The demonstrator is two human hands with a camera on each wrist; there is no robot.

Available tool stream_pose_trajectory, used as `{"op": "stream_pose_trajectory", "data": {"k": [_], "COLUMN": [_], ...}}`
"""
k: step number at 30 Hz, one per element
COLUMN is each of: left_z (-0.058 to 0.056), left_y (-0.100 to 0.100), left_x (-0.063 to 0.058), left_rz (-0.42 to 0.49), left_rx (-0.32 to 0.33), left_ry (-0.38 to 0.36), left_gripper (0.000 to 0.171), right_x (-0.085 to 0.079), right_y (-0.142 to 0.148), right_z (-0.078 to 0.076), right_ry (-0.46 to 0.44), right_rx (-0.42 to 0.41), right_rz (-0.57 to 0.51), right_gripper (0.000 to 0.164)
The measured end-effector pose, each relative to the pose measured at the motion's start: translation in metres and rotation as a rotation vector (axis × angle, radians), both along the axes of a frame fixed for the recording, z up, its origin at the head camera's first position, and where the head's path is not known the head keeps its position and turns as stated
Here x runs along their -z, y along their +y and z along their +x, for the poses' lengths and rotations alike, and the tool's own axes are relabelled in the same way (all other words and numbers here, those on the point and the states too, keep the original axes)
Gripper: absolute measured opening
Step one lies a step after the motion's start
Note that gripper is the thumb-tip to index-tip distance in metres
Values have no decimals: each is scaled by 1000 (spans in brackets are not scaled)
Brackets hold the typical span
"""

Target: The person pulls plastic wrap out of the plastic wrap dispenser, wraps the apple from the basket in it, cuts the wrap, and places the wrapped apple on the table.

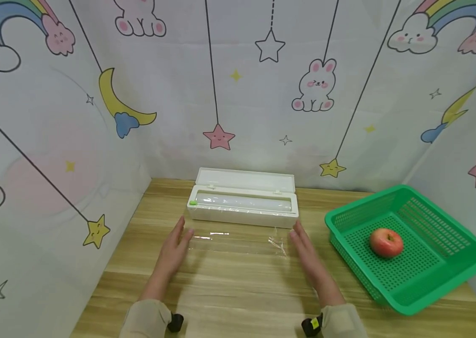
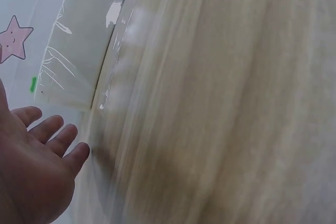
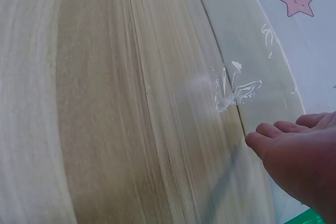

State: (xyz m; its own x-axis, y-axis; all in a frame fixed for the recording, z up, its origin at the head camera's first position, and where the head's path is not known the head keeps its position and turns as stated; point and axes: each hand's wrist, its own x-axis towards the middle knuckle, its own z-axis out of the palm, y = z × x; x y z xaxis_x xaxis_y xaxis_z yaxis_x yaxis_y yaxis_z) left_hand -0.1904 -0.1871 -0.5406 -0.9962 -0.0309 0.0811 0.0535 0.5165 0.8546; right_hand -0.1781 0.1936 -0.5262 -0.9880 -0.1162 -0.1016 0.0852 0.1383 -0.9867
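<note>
A white plastic wrap dispenser (image 1: 242, 215) stands at the back of the table with its lid (image 1: 246, 180) raised, showing the roll (image 1: 242, 202) inside. Clear plastic wrap (image 1: 238, 245) hangs out over its front edge onto the wood, its right end crinkled. My left hand (image 1: 172, 251) is beside the wrap's left edge, fingers extended and palm facing inward. On the opposite side, my right hand (image 1: 310, 258) is held the same way, its fingertips near the dispenser's right front corner. Both wrist views show relaxed fingers with nothing in them.
To the right sits a green plastic basket (image 1: 364, 272) with a red apple (image 1: 386, 242) in it. A small green slider (image 1: 193, 203) is at the dispenser's left end. White printed curtains (image 1: 254, 108) enclose the wooden table (image 1: 238, 291) at the back and sides.
</note>
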Motion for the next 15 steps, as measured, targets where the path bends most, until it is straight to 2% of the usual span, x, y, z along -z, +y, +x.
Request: {"op": "stream_pose_trajectory", "data": {"k": [4, 8, 12, 15], "left_z": [-3, -5, -5, -6], "left_y": [-2, -3, -3, -3], "left_x": [1, -2, -7, -12], "left_rz": [83, 116, 130, 175], "left_rx": [-17, -46, -54, -39], "left_ry": [-36, -100, -158, -188], "left_gripper": [58, 58, 59, 64], "right_x": [2, 4, 6, 7], "right_y": [0, -1, -1, -1], "right_z": [-2, -4, -6, -8], "right_ry": [-16, -32, -45, -58], "right_rx": [-20, -39, -43, -45], "right_rz": [-139, -265, -333, -366], "right_gripper": [64, 67, 71, 73]}}
